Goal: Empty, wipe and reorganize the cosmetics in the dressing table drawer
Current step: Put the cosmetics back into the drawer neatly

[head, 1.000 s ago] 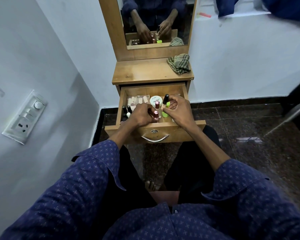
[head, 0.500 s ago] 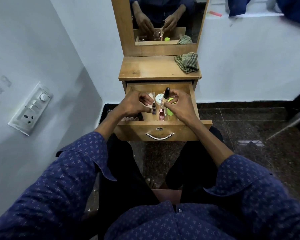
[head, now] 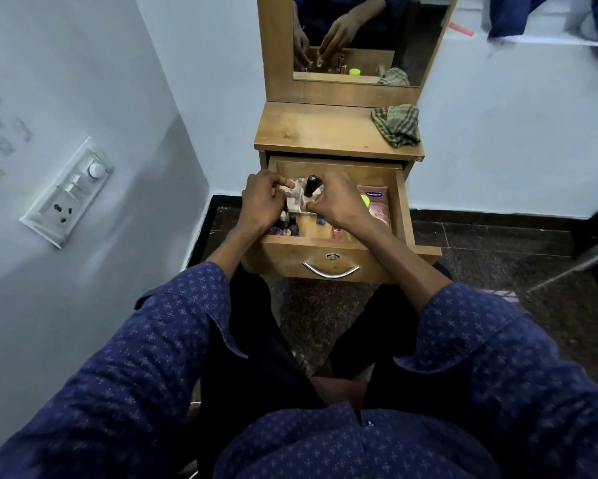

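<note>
The wooden drawer (head: 335, 244) of the dressing table is pulled out in front of me, and both hands are inside it. My left hand (head: 260, 202) pinches a pale flat pack (head: 294, 201) in the left middle of the drawer. My right hand (head: 340, 202) is curled around an upright black-capped tube (head: 310, 186) right next to that pack. Several small nail polish bottles (head: 285, 230) stand in the front left corner. A pink bottle (head: 337, 232), a neon green item (head: 364, 200) and a pink sachet (head: 377, 202) lie on the right side.
A green checked cloth (head: 396, 127) lies crumpled on the right of the table top (head: 318, 133), below the mirror (head: 359, 39). A switchboard (head: 67, 191) is on the left wall. A metal leg (head: 573, 267) slants over the dark floor at the right.
Both hands have moved from the drawer's front middle toward its back left, onto the pale pack and black-capped tube. The pink sachet and green item at the right are now uncovered.
</note>
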